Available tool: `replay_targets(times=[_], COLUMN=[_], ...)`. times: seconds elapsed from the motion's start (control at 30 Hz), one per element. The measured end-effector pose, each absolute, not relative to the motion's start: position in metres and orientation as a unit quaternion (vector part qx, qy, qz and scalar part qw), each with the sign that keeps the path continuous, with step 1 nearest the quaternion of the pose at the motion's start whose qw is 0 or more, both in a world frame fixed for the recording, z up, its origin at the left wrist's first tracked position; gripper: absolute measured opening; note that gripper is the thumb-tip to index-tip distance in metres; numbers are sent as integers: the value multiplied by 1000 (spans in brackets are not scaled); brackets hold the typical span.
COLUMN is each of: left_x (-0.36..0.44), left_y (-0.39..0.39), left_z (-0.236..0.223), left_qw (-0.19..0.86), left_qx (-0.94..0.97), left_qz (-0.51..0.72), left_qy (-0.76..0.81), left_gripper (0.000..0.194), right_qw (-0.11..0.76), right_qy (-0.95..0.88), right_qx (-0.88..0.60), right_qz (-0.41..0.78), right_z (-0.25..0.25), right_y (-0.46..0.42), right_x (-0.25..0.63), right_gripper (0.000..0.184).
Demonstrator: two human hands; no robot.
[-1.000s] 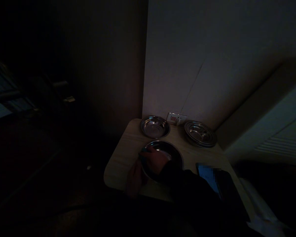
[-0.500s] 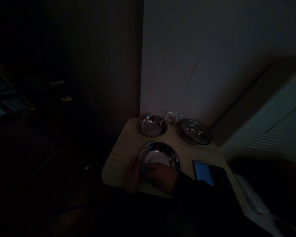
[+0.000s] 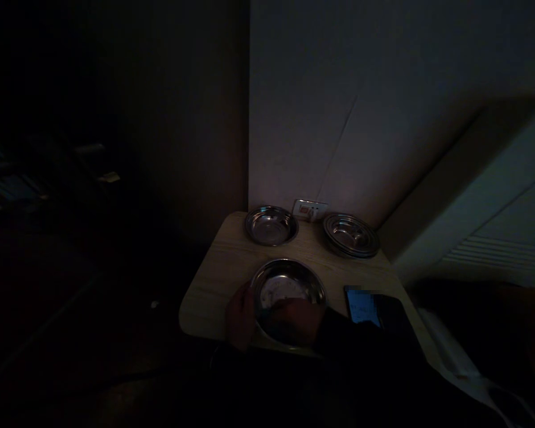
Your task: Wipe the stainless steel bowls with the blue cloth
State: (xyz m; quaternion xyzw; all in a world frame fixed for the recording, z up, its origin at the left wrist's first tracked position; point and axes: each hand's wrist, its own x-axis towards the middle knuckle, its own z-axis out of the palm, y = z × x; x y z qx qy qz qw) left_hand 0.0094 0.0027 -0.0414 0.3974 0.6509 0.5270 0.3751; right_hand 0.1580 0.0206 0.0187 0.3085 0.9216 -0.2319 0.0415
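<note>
A round, shallow stainless steel dish lies near the front edge of the table. My left hand is closed on its left rim. Inside the dish, toward the near left, is my right hand, its fingers bent down around a small bluish thing that looks soft, perhaps a cloth or sponge. In this dim light its kind cannot be made out, and the fingertips are hidden. Farther back, another steel dish stands alone at the left, and a stack of steel dishes stands at the right.
The pale wooden table stands against a wall with a socket plate holding a plug. A phone with a lit screen lies at the right, near my right forearm. A slanted pale panel rises to the right. The floor at left is very dark.
My right hand has moved slightly lower and deeper into the dish with the bluish thing. My left hand stays at the rim. The view has shifted a little.
</note>
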Motion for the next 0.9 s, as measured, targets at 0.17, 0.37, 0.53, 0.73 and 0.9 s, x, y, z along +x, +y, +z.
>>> replay_targets(times=[0.17, 0.37, 0.53, 0.73, 0.9], left_x=[8, 10, 13, 11, 12], left_y=[4, 1, 3, 3, 0], left_z=[-41, -49, -53, -44, -34], left_qw=[366, 350, 341, 315, 305], left_qx=[410, 434, 401, 374, 366], left_qz=[521, 521, 520, 497, 491], left_qy=[653, 646, 673, 717, 730], left_gripper=[34, 35, 35, 39, 38], right_qw=[37, 22, 8, -27, 22], right_qy=[895, 836, 826, 864, 903], right_qx=[421, 543, 555, 466, 403], right_qz=[-143, -72, -98, -188, -147], right_z=[3, 4, -1, 2, 22], right_y=[42, 68, 63, 26, 3], right_x=[125, 136, 127, 115, 163], right_gripper=[29, 31, 27, 21, 24])
